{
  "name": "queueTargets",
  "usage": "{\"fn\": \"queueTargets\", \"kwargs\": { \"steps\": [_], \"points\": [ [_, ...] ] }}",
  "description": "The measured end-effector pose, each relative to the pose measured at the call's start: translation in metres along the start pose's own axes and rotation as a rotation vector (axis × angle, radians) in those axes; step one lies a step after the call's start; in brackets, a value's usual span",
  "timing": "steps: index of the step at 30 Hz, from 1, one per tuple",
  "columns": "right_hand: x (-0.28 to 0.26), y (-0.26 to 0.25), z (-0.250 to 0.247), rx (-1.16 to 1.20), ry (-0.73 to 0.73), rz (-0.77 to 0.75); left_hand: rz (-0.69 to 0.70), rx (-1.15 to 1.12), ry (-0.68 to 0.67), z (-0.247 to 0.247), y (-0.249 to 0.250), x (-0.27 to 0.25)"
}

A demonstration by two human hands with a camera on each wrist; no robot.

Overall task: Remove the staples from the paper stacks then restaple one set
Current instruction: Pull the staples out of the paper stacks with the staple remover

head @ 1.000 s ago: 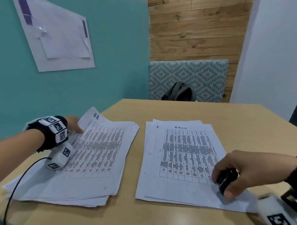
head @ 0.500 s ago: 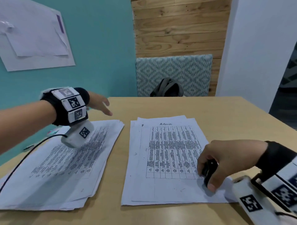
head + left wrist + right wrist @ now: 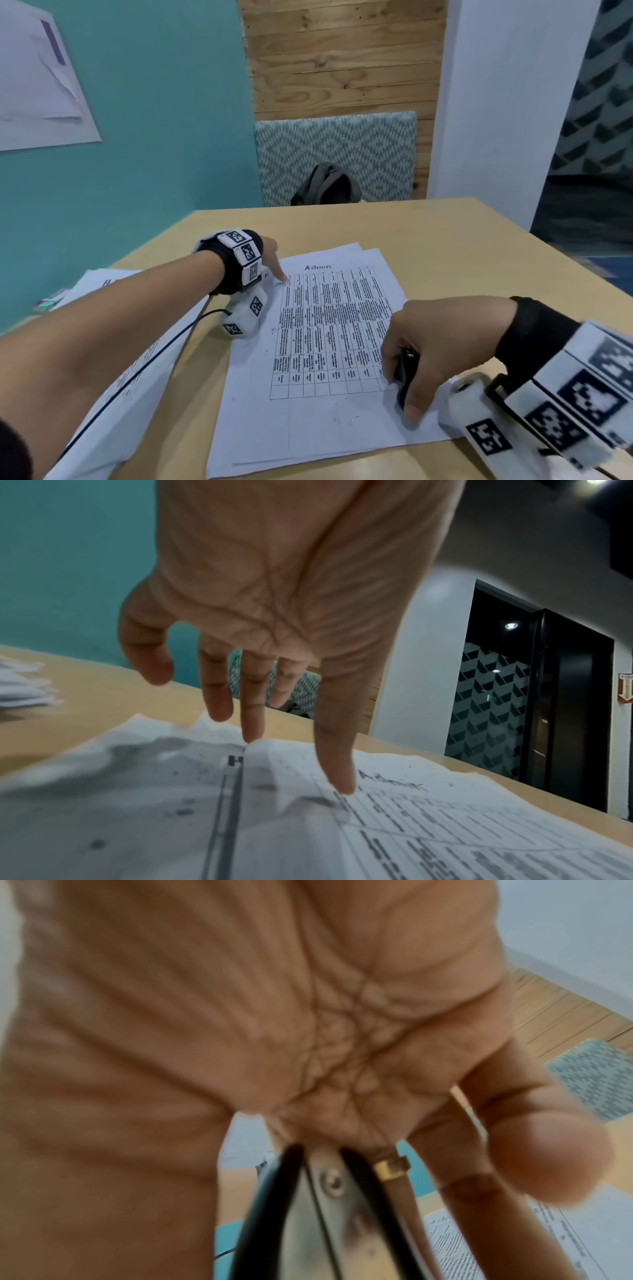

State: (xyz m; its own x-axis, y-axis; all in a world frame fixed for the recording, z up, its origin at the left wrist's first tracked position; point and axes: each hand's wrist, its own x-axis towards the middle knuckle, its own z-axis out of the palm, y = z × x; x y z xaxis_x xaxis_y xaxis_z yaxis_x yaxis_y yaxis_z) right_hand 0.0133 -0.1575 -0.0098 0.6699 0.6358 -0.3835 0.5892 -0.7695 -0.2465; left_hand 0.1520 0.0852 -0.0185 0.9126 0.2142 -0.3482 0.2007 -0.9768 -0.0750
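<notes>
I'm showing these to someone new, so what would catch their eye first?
Probably the left hand, fingers straight, touching the top left corner of the Admin paper stack at the table's middle. Next, the right hand gripping a black stapler at that stack's lower right.

Black wrist straps [image 3: 236,263] on both forearms, white blocks with black square-code markers [image 3: 582,387]; thin black cable [image 3: 144,363] along left arm; gold ring [image 3: 390,1167] on right fingers.

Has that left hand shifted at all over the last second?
Yes. The left hand has crossed rightward from the far corner of the HR stack to the Admin stack, where its fingertips now touch the top-left corner.
</notes>
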Motion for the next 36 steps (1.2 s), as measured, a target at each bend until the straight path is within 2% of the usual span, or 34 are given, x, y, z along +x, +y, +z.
{"fn": "queueTargets", "kwargs": {
  "steps": [5,10,12,17,19,21,24,27,32,36],
  "points": [
    [0.000,0.001,0.000,0.014,-0.009,-0.001,0.009,-0.039,0.043,0.006,-0.020,0.063],
    [0.001,0.003,0.000,0.023,-0.010,-0.011,0.023,-0.121,0.097,0.003,-0.010,0.028],
    [0.002,0.004,0.000,0.034,-0.022,-0.011,0.077,-0.196,0.182,0.000,-0.013,0.030],
    [0.002,0.008,-0.002,0.108,-0.011,0.000,0.218,-0.374,0.297,-0.012,-0.028,0.031],
    [0.000,0.013,-0.007,0.144,0.051,0.014,0.295,-0.481,0.369,-0.018,-0.033,0.025],
    [0.000,0.025,-0.018,0.192,0.198,0.052,0.376,-0.603,0.468,-0.023,-0.039,0.018],
    [0.003,0.047,-0.033,0.410,0.461,0.088,0.518,-0.761,0.645,-0.030,-0.046,0.004],
    [0.009,0.058,-0.042,0.702,0.614,0.122,0.659,-0.873,0.793,-0.038,-0.048,-0.016],
    [0.025,0.054,-0.054,1.091,0.704,0.080,0.815,-1.102,0.896,-0.052,-0.048,-0.036],
    [0.031,0.047,-0.059,1.247,0.673,0.072,0.884,-1.140,0.936,-0.061,-0.049,-0.048]
  ]
}}
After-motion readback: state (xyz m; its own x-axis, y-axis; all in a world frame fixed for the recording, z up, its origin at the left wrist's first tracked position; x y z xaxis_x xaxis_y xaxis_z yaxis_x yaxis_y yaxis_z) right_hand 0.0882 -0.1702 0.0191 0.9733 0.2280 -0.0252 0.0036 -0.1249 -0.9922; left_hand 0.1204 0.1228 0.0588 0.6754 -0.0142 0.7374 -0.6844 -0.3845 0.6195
